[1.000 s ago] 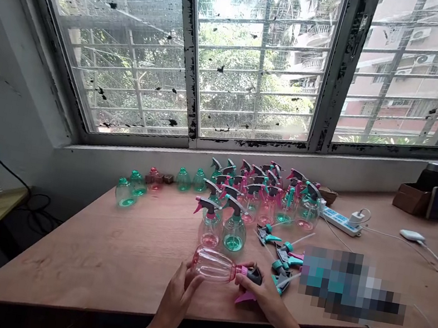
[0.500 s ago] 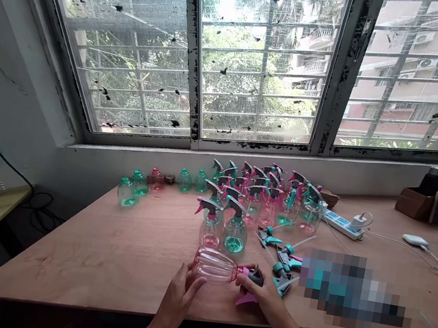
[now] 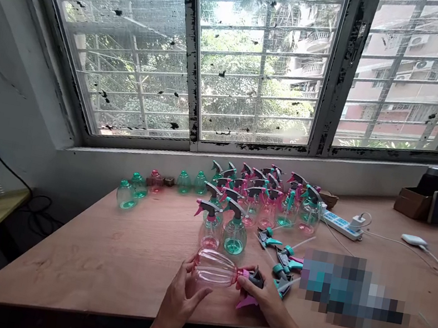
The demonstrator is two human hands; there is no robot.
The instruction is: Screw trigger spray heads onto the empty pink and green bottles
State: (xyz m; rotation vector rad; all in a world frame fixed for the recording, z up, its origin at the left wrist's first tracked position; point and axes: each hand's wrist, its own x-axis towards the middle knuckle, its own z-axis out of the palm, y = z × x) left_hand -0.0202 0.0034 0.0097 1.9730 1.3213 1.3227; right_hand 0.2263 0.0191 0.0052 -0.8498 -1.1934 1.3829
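A clear pink spray bottle lies sideways between my hands, just above the table's front part. My left hand has its fingers curled at the bottle's rounded base, with the thumb swung out below the body. At the neck, my right hand grips the pink collar of the dark grey and pink spray head. Its pink nozzle end points down toward the table. Just beyond stand a pink bottle and a green bottle, both with spray heads on. Loose teal and grey spray heads lie right of my right hand.
Several capped spray bottles crowd together near the window wall. Green bottles and a pink one without spray heads stand at the back left. A power strip, cables and a cardboard box are on the right. A blurred patch covers the front right.
My left thumb has moved outward, away from the bottle's body. The bottle and my right hand have hardly shifted.
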